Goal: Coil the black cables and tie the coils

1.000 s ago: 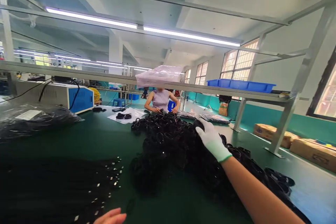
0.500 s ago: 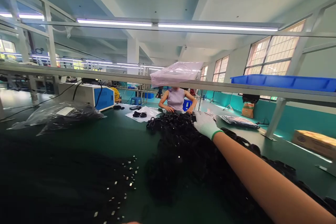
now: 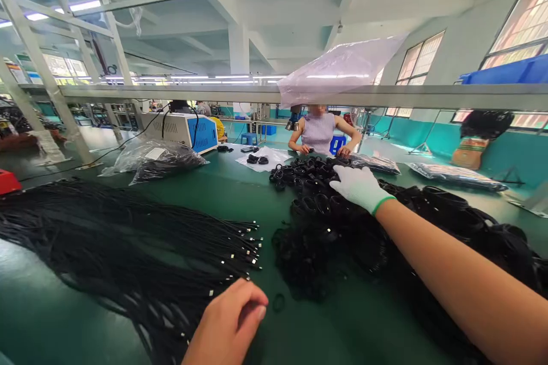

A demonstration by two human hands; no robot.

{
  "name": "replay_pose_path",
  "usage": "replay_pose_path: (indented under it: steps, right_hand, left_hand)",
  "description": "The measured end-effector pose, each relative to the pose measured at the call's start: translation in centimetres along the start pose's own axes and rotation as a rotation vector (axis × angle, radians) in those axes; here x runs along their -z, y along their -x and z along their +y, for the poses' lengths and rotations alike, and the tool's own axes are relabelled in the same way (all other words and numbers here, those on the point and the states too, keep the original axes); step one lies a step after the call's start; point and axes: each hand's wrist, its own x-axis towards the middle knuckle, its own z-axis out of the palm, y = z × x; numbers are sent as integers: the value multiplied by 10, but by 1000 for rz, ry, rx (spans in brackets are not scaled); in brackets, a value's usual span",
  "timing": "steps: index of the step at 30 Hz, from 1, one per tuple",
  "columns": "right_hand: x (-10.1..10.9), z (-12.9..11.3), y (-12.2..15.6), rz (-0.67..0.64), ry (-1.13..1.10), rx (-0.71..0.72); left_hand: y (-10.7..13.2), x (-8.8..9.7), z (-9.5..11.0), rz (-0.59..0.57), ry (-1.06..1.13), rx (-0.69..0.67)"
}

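Note:
My right hand (image 3: 359,187), in a white knit glove with a green cuff, reaches out over a heap of black coiled cables (image 3: 310,168). Its thumb stands apart and the fingers rest at the heap; the fingertips are partly hidden. My bare left hand (image 3: 231,319) is low in the middle, fingers curled and thumb near the index fingertip, with nothing visible between them. Just beyond it lie the small metal ends of a long bundle of straight black cables (image 3: 141,234). A small black ring (image 3: 278,302) is on the green table to its right, near a dark pile of small pieces (image 3: 303,262).
More coiled cables (image 3: 454,211) spread along the right. A metal rail (image 3: 192,92) crosses above the table, with a plastic sheet (image 3: 338,71) over it. A bagged bundle (image 3: 166,159) and a blue-and-white machine (image 3: 201,132) stand back left. A co-worker (image 3: 319,131) sits opposite.
The view has turned left and down. My left hand has come up into view beside the cable ends. My right hand stays over the coiled cables, its thumb more visible now.

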Motion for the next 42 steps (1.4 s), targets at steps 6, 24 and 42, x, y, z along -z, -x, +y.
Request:
replay_pose_path:
  steps: [6,24,42]
  right_hand:
    - [-18,0,90,-95,-486,79]
    - [-79,-42,208,-134,-816,86]
    - [-80,-31,202,-293,-694,-11]
  left_hand:
    - [-45,-28,7,-132,-92,35]
    - [-21,-56,2,-211,493,315]
    - [-55,-52,19,-227,-94,112]
